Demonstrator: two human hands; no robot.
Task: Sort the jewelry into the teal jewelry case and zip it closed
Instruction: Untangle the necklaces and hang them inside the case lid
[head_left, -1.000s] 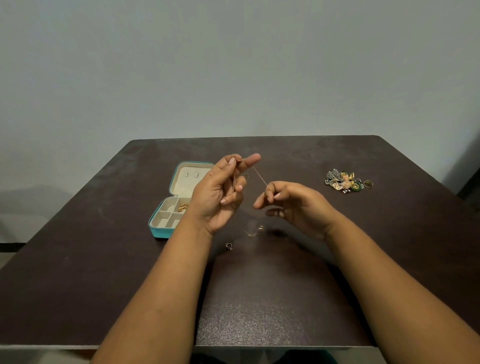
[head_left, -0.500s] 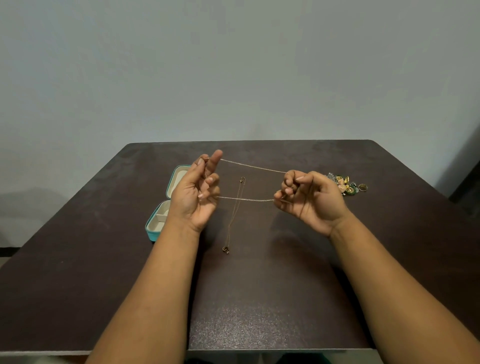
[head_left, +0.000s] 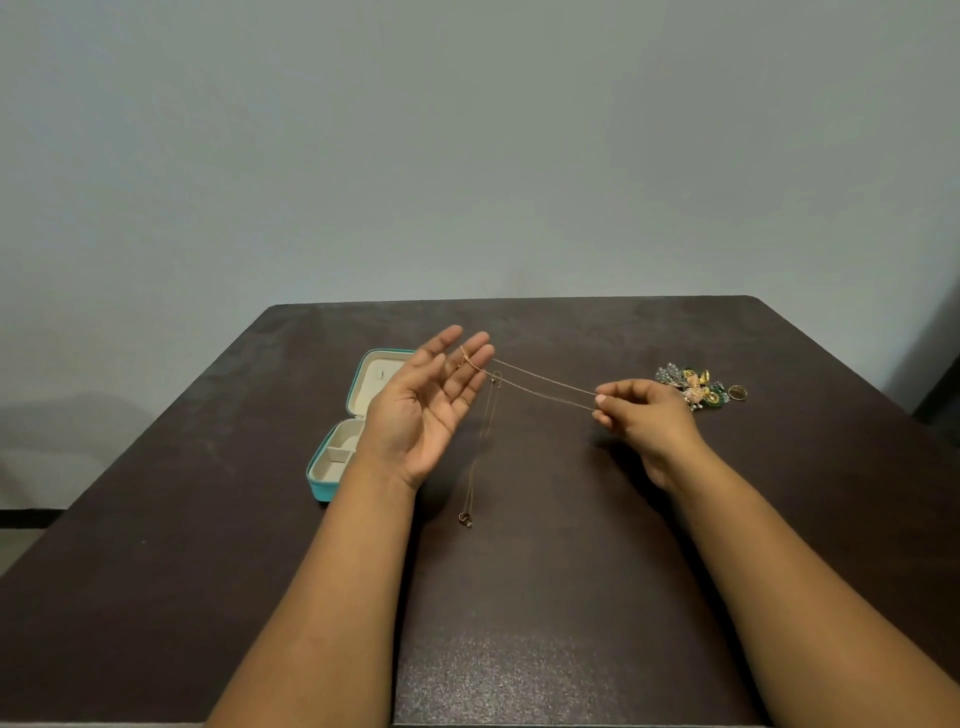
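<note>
A thin gold chain (head_left: 545, 385) is stretched in two strands between my hands above the dark table. My left hand (head_left: 426, 410) is palm up with straight fingers, the chain looped over its fingertips. My right hand (head_left: 641, 415) pinches the other end between thumb and fingers. A further length of chain (head_left: 480, 452) hangs down from the left hand's end to a small pendant (head_left: 465, 518) lying on the table. The teal jewelry case (head_left: 340, 447) lies open behind my left hand, partly hidden by it, with cream compartments and lid.
A heap of colourful jewelry (head_left: 688, 389) with a ring (head_left: 736, 392) beside it lies behind my right hand. The dark table (head_left: 519, 597) ends at a grey wall; its front edge is at the bottom of the view.
My left hand has uncurled from a loose grip to straight fingers. The hands have drawn further apart, stretching the chain longer.
</note>
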